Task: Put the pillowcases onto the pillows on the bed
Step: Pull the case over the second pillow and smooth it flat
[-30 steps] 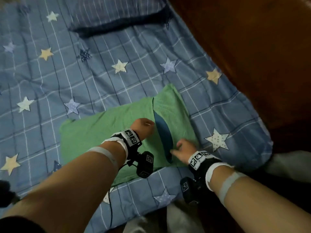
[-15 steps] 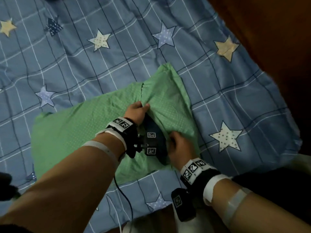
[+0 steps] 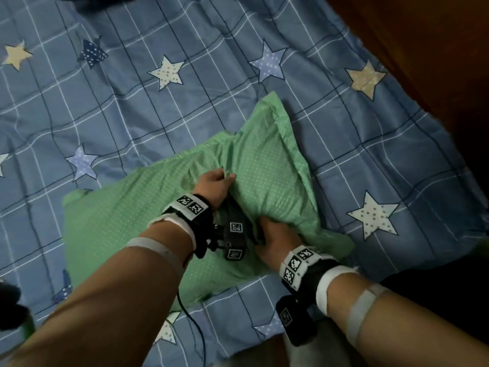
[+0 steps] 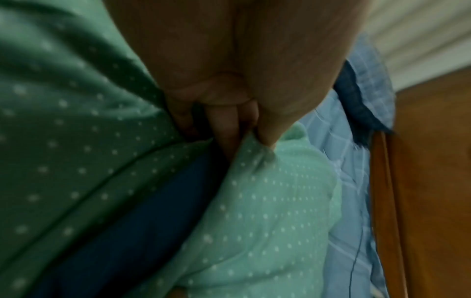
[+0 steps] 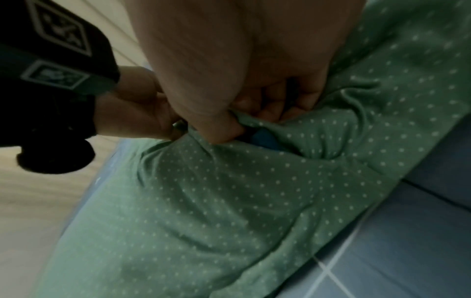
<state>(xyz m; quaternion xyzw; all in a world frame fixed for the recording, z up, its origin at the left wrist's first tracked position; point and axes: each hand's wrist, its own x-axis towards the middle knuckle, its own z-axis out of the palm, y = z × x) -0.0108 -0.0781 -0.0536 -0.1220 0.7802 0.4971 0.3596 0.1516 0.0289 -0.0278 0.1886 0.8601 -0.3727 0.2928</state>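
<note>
Nearest, the right hand [image 3: 275, 241] lies at the near edge of the green white-dotted pillowcase [image 3: 127, 221], thumb and curled fingers [image 5: 265, 108] pinching a gathered fold of the cloth beside its opening; the right wrist view shows a sliver of the dark blue pillow [image 5: 264, 139] inside that fold. Just beyond, the left hand [image 3: 214, 185] grips the same opening edge further up, its fingertips [image 4: 265, 133] nipping the hem so that the end flap of the case is drawn up into a bunched, lifted hump. In the left wrist view the blue pillow shows in the gap between the two green layers. A black wrist-worn camera unit [image 3: 234, 238] hangs between the two hands. The pillowcase lies flat on the blue checked bedsheet with star patches [image 3: 185, 43], its long body stretching to the left. Farther right, a brown wooden bed frame [image 3: 423, 35] borders the sheet.
</note>
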